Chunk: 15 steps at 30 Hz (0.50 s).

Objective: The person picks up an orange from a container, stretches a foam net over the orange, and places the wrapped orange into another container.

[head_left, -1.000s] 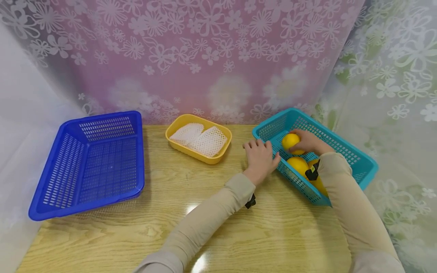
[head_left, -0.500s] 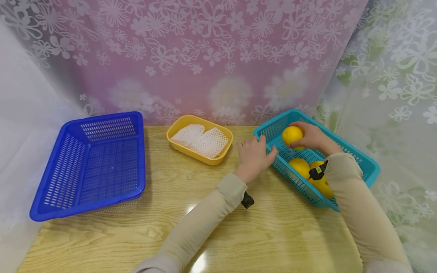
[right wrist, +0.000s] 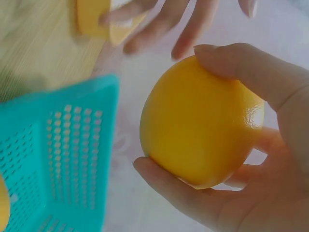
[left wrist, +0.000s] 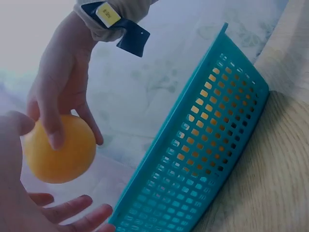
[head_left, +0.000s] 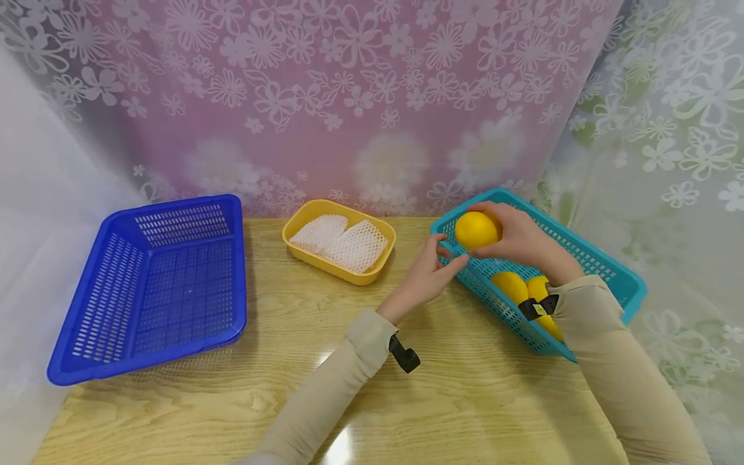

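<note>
My right hand (head_left: 523, 242) grips an orange (head_left: 475, 230), raised to the rim at the far left end of the teal basket (head_left: 632, 294). In the right wrist view its thumb and fingers curl round the orange (right wrist: 198, 125). My left hand (head_left: 421, 281) is just left of that rim, its fingers spread and loosely bent beside the orange, holding nothing. The left wrist view shows its fingers (left wrist: 72, 210) below the orange (left wrist: 60, 150); whether they touch it I cannot tell. More oranges (head_left: 511, 287) lie in the basket, partly hidden by the right wrist.
A yellow tray (head_left: 325, 265) with white foam fruit nets (head_left: 357, 247) stands at the back middle of the wooden table (head_left: 290, 336). At the left is a blue basket (head_left: 188, 297) with nothing in it. Curtains (head_left: 360, 129) hang behind and at the sides.
My right hand has lifted the orange up and leftward from inside the teal basket to its rim. My left hand has drawn slightly left and down and turned its palm toward the orange.
</note>
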### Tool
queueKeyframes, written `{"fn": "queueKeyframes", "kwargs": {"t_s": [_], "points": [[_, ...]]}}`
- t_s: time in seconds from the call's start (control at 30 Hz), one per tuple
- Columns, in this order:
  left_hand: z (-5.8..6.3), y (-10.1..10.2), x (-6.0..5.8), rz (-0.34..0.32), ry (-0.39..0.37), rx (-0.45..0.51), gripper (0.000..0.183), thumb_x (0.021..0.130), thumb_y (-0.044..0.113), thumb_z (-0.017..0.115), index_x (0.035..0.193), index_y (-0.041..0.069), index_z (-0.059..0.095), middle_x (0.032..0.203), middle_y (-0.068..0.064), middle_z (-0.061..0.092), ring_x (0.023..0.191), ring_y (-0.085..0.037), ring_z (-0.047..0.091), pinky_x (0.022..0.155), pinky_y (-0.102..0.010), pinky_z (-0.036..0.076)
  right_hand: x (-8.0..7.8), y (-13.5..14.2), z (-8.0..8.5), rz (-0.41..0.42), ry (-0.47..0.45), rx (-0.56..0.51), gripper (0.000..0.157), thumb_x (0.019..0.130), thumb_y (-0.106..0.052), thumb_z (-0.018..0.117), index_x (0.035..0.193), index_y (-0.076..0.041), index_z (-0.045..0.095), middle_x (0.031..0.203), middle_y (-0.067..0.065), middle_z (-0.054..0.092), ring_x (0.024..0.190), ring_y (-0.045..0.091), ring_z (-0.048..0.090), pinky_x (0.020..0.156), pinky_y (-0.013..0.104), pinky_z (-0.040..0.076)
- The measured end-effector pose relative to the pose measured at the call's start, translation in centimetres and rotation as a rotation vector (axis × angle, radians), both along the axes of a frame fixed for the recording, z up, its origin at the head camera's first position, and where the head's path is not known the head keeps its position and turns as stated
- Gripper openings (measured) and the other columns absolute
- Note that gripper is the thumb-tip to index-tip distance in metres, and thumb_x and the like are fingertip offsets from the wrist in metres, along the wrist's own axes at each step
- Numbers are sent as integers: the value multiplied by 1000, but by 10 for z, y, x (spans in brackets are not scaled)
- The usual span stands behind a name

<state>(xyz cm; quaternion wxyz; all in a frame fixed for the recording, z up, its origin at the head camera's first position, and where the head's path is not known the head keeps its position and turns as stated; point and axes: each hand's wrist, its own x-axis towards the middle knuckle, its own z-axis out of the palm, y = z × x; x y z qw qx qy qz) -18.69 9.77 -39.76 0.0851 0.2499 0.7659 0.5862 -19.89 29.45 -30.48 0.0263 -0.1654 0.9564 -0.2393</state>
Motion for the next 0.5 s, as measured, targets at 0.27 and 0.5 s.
{"fn": "queueKeyframes", "kwargs": {"t_s": [0.27,0.5], "points": [[4,-15,14,-117,-57,207,71,94,46,49,148,31,4,136,-4,34,105,-17,49,76,-31,51,26,-30,3,131,106,-61,75,73,-17,81,138,-15,43,129,11,49,104,29,50,79,49,47],[11,-33,35,-61,50,229,68,94,44,50,147,26,12,133,-3,40,105,-15,47,79,-31,47,48,-51,-4,191,156,-125,75,71,-10,80,137,-12,45,131,9,49,100,26,51,76,43,48]]}}
